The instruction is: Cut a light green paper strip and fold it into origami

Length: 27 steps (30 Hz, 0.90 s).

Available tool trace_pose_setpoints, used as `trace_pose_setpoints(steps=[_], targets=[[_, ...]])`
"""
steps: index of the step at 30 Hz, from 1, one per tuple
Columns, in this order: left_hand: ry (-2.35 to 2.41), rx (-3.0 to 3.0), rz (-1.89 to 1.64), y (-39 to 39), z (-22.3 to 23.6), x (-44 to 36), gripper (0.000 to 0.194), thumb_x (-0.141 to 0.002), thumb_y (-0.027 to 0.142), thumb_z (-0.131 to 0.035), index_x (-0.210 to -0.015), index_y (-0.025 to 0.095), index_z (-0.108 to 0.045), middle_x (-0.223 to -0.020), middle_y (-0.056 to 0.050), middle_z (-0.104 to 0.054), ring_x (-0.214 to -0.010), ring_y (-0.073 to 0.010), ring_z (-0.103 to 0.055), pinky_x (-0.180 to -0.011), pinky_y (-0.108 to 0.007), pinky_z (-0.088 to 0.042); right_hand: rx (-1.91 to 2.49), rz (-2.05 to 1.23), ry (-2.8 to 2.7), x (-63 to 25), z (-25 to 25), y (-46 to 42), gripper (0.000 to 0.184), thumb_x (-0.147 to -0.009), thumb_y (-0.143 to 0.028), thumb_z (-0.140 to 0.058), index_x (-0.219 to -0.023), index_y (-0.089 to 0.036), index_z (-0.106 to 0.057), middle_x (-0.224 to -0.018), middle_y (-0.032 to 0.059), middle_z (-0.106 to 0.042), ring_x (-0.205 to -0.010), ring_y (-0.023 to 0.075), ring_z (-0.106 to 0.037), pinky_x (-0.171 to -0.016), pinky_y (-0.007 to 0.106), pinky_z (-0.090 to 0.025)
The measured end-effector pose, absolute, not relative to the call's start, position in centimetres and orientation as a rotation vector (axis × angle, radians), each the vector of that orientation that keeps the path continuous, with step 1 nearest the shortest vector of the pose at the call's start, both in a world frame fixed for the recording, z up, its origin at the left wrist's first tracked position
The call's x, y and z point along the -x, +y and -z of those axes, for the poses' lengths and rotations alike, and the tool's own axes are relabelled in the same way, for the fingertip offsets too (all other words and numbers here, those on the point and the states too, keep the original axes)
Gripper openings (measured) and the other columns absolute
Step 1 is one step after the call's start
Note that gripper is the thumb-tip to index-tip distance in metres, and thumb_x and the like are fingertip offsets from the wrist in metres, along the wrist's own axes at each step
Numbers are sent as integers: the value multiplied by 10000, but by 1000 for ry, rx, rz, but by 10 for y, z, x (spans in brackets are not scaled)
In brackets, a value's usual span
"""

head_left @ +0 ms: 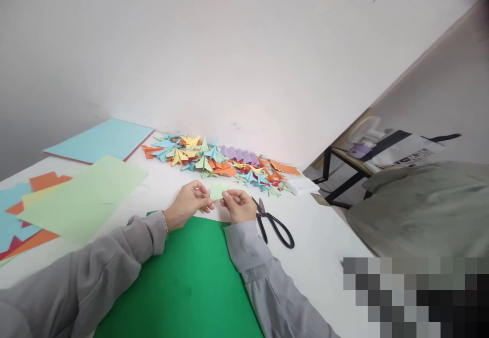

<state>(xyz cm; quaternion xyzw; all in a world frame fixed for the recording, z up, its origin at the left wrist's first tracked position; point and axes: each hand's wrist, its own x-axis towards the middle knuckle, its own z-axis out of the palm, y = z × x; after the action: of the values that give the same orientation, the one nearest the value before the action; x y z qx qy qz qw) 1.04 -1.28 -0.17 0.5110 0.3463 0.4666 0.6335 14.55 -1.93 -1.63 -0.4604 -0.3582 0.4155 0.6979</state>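
Observation:
Between my two hands is a small piece of light green paper, held up just above the table's near part. My right hand pinches its right side between thumb and fingers. The fingers of my left hand are closed at its lower left edge. Below my wrists lies a large green sheet. Black-handled scissors rest on the white table just right of my right hand, their blades partly open.
Many folded paper planes in several colours lie piled along the wall, beside a purple pleated paper. Left are a light green sheet, coloured scraps and a light blue sheet. A person's sleeve shows at right.

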Motion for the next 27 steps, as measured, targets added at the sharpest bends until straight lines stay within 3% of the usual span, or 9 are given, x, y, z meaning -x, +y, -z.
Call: trace_pose_setpoints(steps=[18, 22, 27], targets=[[804, -1015, -1049, -12, -3, -9, 258, -553, 29, -600, -723, 140, -440, -619, 1, -567, -543, -149, -611, -505, -258, -480, 1052, -895, -792, -148, 17, -17, 285, -494, -288, -742, -644, -145, -547, -440, -28, -598, -396, 96, -547, -457, 222, -465], [819, -1012, -986, -14, -8, -10, 125, -645, 136, -578, -716, 124, -476, -563, -22, -575, -528, -145, -603, -502, -256, -477, 1039, -908, -810, -147, 16, -19, 277, -503, -286, -742, -639, -142, -549, -434, -31, -593, -398, 91, -544, -456, 216, -459], [795, -1247, -922, -17, -8, -11, 236, -609, 270, -667, -606, 117, -487, -581, -45, -606, -512, -126, -587, -486, -230, -469, 1027, -929, -912, -144, 14, -23, 264, -523, -300, -731, -640, -149, -549, -446, -28, -597, -402, 102, -547, -455, 228, -451]])
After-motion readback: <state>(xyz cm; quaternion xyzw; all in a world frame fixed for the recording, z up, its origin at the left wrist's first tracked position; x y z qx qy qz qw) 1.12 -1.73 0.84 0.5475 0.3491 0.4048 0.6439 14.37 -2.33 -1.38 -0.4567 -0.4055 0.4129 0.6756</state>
